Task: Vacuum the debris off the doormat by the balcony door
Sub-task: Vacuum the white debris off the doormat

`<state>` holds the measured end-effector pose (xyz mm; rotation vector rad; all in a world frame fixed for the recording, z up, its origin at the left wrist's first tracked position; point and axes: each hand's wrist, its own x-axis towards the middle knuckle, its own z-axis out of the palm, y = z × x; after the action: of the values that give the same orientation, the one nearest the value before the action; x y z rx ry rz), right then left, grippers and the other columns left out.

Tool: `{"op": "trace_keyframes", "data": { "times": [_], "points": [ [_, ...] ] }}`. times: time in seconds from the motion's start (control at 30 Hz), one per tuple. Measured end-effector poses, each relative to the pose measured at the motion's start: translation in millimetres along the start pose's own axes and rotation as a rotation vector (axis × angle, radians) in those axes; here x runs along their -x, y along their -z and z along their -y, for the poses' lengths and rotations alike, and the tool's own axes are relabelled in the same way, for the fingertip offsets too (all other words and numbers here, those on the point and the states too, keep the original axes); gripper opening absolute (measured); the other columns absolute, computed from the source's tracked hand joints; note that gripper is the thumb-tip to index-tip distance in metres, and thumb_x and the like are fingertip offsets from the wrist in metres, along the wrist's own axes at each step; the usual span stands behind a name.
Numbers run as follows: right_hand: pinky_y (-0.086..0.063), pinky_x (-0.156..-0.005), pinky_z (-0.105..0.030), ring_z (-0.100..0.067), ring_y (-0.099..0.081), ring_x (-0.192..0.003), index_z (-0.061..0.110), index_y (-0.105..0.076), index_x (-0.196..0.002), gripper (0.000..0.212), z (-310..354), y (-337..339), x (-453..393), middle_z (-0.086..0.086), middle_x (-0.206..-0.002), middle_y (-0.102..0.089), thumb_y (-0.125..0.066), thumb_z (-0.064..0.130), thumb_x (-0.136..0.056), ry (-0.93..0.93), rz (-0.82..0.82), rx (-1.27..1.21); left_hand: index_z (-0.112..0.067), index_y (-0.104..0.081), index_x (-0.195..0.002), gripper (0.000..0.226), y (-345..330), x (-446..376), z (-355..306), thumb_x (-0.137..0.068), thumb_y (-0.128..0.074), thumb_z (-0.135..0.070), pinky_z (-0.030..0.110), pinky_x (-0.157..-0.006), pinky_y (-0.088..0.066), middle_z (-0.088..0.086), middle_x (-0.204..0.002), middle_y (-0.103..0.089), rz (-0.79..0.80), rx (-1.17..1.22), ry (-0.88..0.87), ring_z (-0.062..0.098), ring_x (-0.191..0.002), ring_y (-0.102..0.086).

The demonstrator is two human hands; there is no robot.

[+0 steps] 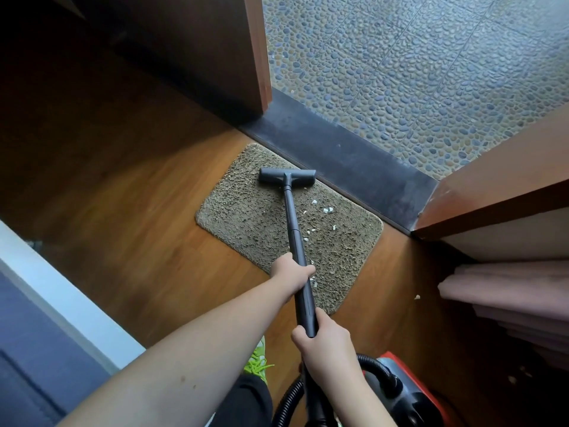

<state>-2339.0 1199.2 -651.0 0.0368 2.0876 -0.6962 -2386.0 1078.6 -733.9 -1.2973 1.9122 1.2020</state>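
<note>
Floor: warm brown wooden floor (129, 192) filling the middle and left of the view, planks running diagonally.
Threshold: a dark grey sill (345, 155) crossing from centre toward 3 o'clock, between the wood and the outdoor paving.
Balcony paving: grey-blue pebble tiles (415, 72) at 1 o'clock, beyond the sill.
Door: a brown wooden door edge (258, 50) at 12 o'clock, standing upright.
Door frame: a reddish-brown wooden post (492, 180) at 3 o'clock.
Curtain: pinkish folded fabric (508, 291) at 4 o'clock, gathered beside the post.
Shoe: a bright green lace (258, 365) at 6 o'clock.
Furniture: a white and dark blue edge (46, 303) at 8 o'clock; what it is cannot be told.
</note>
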Motion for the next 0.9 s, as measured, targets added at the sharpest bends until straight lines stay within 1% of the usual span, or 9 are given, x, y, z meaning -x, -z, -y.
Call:
{"op": "trace_keyframes", "data": {
  "times": [0.1, 0.2, 0.37, 0.43, 0.5, 0.6, 0.7, 0.8, 0.9],
  "points": [
    [-0.039, -0.051, -0.022, -0.017, -0.053, -0.06, 0.018, -0.049, -0.084, 0.015, -6, 0, 6, 0.0, -0.071, -0.058, -0.051, 0.032, -0.082, 0.014, -0.002, 0.013, -0.009, -0.048, -0.138, 0.061, -4, 7, 5, -0.086, -0.066, -0.035, 0.031, -0.092, -0.047, 0.011, -0.133, -0.057, 0.001, 0.009, 0.005, 0.028, -0.118, -0.055],
    [-0.037, -0.048, -0.018, -0.013, -0.051, -0.059, 0.017, -0.051, -0.088, 0.016, -14, 0, 12, 0.0, -0.073, -0.059, -0.051, 0.033, -0.083, 0.023, 0.005, 0.028, -0.008, -0.048, -0.137, 0.059, -10, 13, 11, -0.086, -0.066, -0.033, 0.032, -0.091, -0.049, 0.011, -0.13, -0.058, 0.007, 0.031, 0.015, 0.028, -0.114, -0.056],
    [-0.036, -0.047, -0.016, -0.01, -0.049, -0.057, 0.019, -0.049, -0.086, 0.015, -29, 0, 20, 0.002, -0.071, -0.057, -0.051, 0.034, -0.084, 0.037, 0.006, 0.036, -0.008, -0.05, -0.134, 0.056, -21, 24, 18, -0.086, -0.066, -0.032, 0.029, -0.085, -0.047, 0.01, -0.127, -0.059, -0.007, 0.043, 0.018, 0.027, -0.111, -0.057],
    [-0.039, -0.047, -0.017, -0.008, -0.047, -0.054, 0.017, -0.048, -0.085, 0.016, -35, 0, 25, 0.002, -0.07, -0.056, -0.051, 0.033, -0.084, 0.051, 0.003, 0.045, -0.01, -0.052, -0.132, 0.054, -27, 28, 22, -0.085, -0.066, -0.033, 0.029, -0.085, -0.049, 0.009, -0.125, -0.06, -0.009, 0.045, 0.02, 0.026, -0.106, -0.058],
    [-0.042, -0.051, -0.016, -0.008, -0.047, -0.052, 0.015, -0.048, -0.086, 0.017, -42, 1, 30, 0.001, -0.068, -0.054, -0.051, 0.032, -0.085, 0.061, 0.009, 0.039, -0.01, -0.053, -0.13, 0.052, -33, 34, 26, -0.085, -0.066, -0.032, 0.03, -0.084, -0.051, 0.009, -0.121, -0.061, -0.005, 0.057, 0.033, 0.026, -0.101, -0.058],
    [-0.04, -0.052, -0.016, -0.01, -0.046, -0.056, 0.016, -0.048, -0.088, 0.018, -54, 1, 38, 0.001, -0.068, -0.053, -0.051, 0.033, -0.084, 0.067, 0.024, 0.041, -0.01, -0.051, -0.134, 0.055, -41, 44, 33, -0.086, -0.066, -0.032, 0.025, -0.079, -0.043, 0.009, -0.127, -0.059, -0.008, 0.063, 0.049, 0.027, -0.11, -0.058],
    [-0.04, -0.054, -0.017, -0.014, -0.048, -0.061, 0.017, -0.048, -0.09, 0.019, -67, 0, 45, 0.002, -0.068, -0.053, -0.052, 0.034, -0.082, 0.035, 0.06, 0.031, -0.013, -0.047, -0.139, 0.061, -50, 55, 41, -0.085, -0.066, -0.033, 0.024, -0.079, -0.04, 0.007, -0.133, -0.057, -0.006, 0.065, 0.07, 0.026, -0.116, -0.056],
    [-0.047, -0.066, -0.024, -0.018, -0.056, -0.069, 0.018, -0.049, -0.095, 0.024, -80, -2, 53, 0.0, -0.073, -0.056, -0.052, 0.037, -0.08, 0.008, 0.072, 0.038, -0.014, -0.043, -0.144, 0.07, -60, 64, 48, -0.082, -0.067, -0.036, 0.025, -0.082, -0.043, 0.006, -0.136, -0.056, -0.001, 0.07, 0.085, 0.025, -0.117, -0.057],
    [-0.048, -0.074, -0.022, -0.018, -0.06, -0.08, 0.022, -0.051, -0.107, 0.032, -88, -2, 60, -0.001, -0.083, -0.061, -0.052, 0.038, -0.08, -0.003, 0.092, 0.063, -0.014, -0.042, -0.145, 0.07, -67, 71, 53, -0.083, -0.066, -0.036, 0.026, -0.087, -0.044, 0.006, -0.137, -0.055, 0.003, 0.077, 0.092, 0.025, -0.12, -0.055]
  ]
}}
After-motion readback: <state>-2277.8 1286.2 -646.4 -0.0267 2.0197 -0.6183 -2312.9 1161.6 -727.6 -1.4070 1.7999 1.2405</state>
